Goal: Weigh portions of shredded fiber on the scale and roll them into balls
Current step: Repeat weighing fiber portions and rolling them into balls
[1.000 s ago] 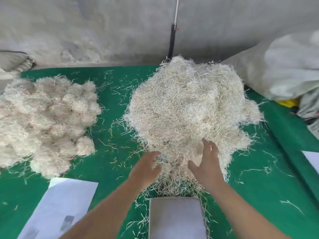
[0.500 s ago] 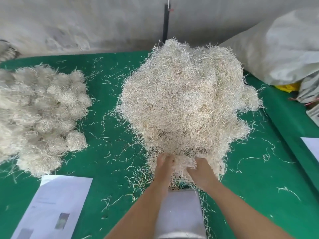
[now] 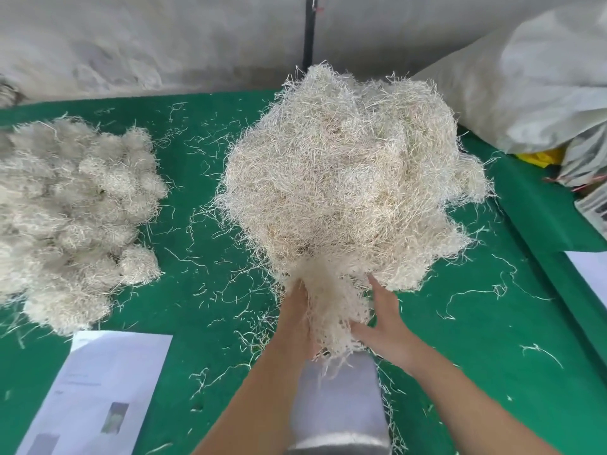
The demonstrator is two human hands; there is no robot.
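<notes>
Green felt table (image 3: 476, 372), wide, littered with stray strands. Centre, far side: loose fiber heap (image 3: 351, 192), the biggest mass; pale, wiry, tangled, springy-looking. Left: pile of finished balls (image 3: 75, 208), same material but compacted into fuzzy rounds. Grey sack (image 3: 542, 83) at far right. Printed sheet (image 3: 101, 392) lower left.

Scale (image 3: 338, 405): flat grey platform, directly on the near side of the heap, under the person's wrists.

Portion of fiber (image 3: 328, 310): a drawn-out tuft, long axis running from the heap's near edge toward the scale, far end not yet parted from the heap. Left hand (image 3: 295, 320) grips its left flank, fingers buried in strands. Right hand (image 3: 384, 320) lies against the right flank, fingers extended, thumb toward the tuft; a full clasp cannot be confirmed. Both hands equally near.

Judgement: tuft needs to tear free, then drop straight back onto the platform. Trailing strands may snag.
</notes>
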